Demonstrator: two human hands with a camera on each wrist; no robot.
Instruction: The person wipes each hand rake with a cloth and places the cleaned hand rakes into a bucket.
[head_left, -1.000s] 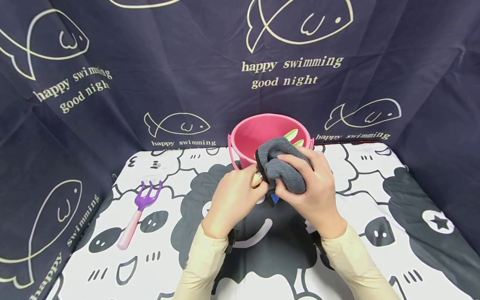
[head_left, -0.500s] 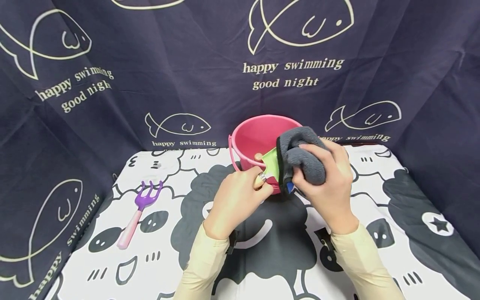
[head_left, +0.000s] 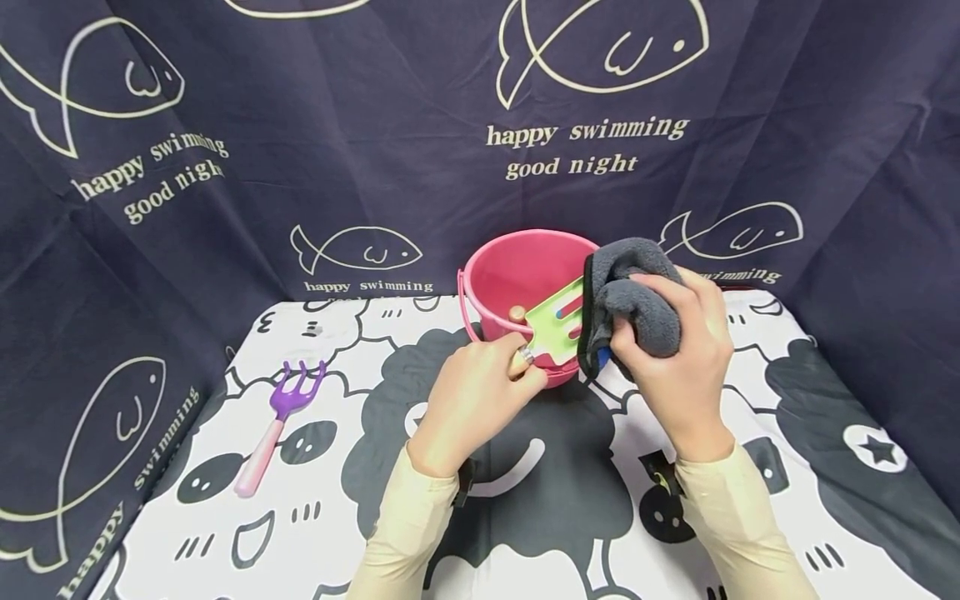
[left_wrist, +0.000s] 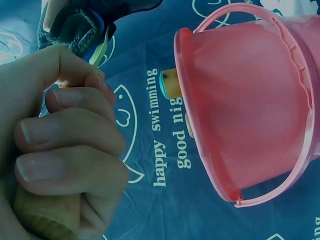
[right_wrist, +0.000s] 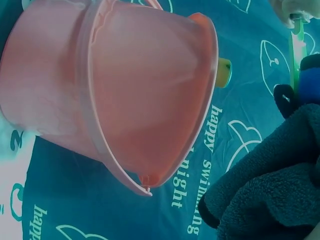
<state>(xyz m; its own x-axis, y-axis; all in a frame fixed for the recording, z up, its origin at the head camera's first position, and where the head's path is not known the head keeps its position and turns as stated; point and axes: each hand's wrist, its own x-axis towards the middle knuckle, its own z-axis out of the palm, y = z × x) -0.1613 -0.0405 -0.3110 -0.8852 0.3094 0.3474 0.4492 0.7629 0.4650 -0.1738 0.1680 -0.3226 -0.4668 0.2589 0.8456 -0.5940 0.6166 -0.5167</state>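
My left hand (head_left: 468, 400) grips the wooden handle (left_wrist: 47, 212) of a green garden fork (head_left: 553, 332), held above the front rim of the pink bucket (head_left: 517, 258). Its broad head points right, with slots between the prongs. My right hand (head_left: 686, 375) holds a bunched grey cloth (head_left: 633, 287) with black edging and a blue patch. The cloth covers the fork's prong tips. In the right wrist view, the cloth (right_wrist: 270, 195) fills the lower right corner, and the green fork (right_wrist: 294, 60) shows edge-on behind it.
A purple fork (head_left: 288, 400) with a pink handle lies on the sheep-patterned tablecloth (head_left: 225, 525) at the left. A wooden handle end (left_wrist: 172, 84) pokes above the bucket's rim. Dark blue fish-print fabric (head_left: 405, 175) hangs behind and at the sides.
My right hand and the cloth have slid right along the fork, baring its green head and slots. The left hand has barely moved.
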